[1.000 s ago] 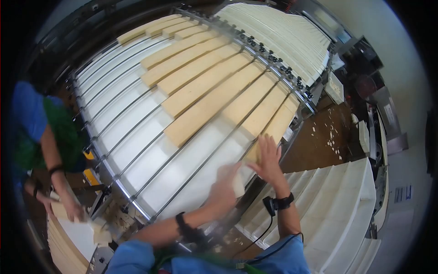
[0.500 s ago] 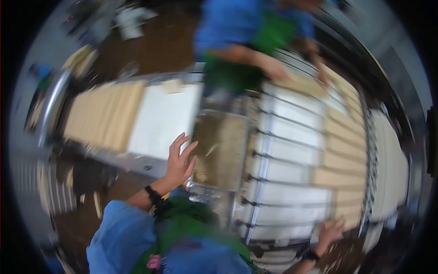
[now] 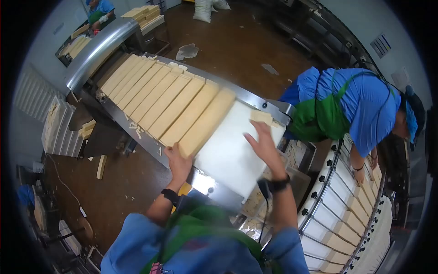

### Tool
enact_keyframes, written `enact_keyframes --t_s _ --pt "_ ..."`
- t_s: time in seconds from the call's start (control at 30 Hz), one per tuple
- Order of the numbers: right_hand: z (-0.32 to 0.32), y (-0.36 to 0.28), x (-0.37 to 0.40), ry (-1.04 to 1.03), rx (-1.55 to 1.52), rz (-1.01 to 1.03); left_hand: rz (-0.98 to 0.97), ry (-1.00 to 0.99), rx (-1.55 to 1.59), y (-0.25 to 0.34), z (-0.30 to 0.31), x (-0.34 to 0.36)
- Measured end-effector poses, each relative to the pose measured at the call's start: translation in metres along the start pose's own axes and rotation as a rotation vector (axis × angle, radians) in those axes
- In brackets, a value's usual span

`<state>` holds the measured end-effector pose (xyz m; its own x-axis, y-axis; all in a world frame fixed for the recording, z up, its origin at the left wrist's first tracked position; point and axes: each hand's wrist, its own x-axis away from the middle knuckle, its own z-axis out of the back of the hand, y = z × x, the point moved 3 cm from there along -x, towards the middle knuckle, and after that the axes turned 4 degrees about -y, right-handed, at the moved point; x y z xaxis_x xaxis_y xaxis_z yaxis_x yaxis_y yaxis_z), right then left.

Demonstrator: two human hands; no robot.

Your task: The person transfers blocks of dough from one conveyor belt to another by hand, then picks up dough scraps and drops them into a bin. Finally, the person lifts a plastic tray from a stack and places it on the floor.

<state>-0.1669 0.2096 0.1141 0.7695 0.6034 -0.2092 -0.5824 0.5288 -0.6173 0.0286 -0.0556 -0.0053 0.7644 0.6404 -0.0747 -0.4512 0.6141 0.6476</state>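
My left hand (image 3: 179, 162) is at the near end of the last long beige slab (image 3: 210, 119) in a row on the white conveyor belt (image 3: 230, 148). Its fingers and thumb close around that end. The slab's far end is slightly blurred. My right hand (image 3: 263, 145) is over the belt's bare right part, fingers apart and holding nothing. Just beyond its fingertips lies a small pale flat piece (image 3: 261, 117). More beige slabs (image 3: 157, 102) lie side by side to the left.
A metal hood (image 3: 102, 52) spans the belt's far left end. At right, a co-worker (image 3: 351, 102) bends over a second belt (image 3: 319, 228) with crossbars and beige slabs. A scrap tray (image 3: 296, 176) sits between the belts. Scraps (image 3: 101, 166) lie on the floor.
My view has swung left toward the slab row. My left hand has come to the last slab's end; my right hand has moved from the crossbar belt to over the white belt.
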Motion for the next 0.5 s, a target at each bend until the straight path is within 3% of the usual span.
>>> enact_keyframes --t_s 0.13,0.23,0.33,0.5 --pt "-0.099 0.041 -0.127 0.002 0.072 0.078 0.0 -0.11 0.017 0.013 0.005 -0.01" --pt "-0.135 0.062 -0.175 0.021 0.192 -0.012 0.025 -0.147 0.02 0.016 0.006 -0.014" --pt "-0.159 0.079 -0.196 -0.102 0.253 -0.167 0.059 -0.185 0.042 0.019 0.002 -0.017" --pt "-0.15 0.101 -0.17 -0.009 0.26 -0.181 0.085 -0.242 0.006 0.024 -0.006 -0.024"
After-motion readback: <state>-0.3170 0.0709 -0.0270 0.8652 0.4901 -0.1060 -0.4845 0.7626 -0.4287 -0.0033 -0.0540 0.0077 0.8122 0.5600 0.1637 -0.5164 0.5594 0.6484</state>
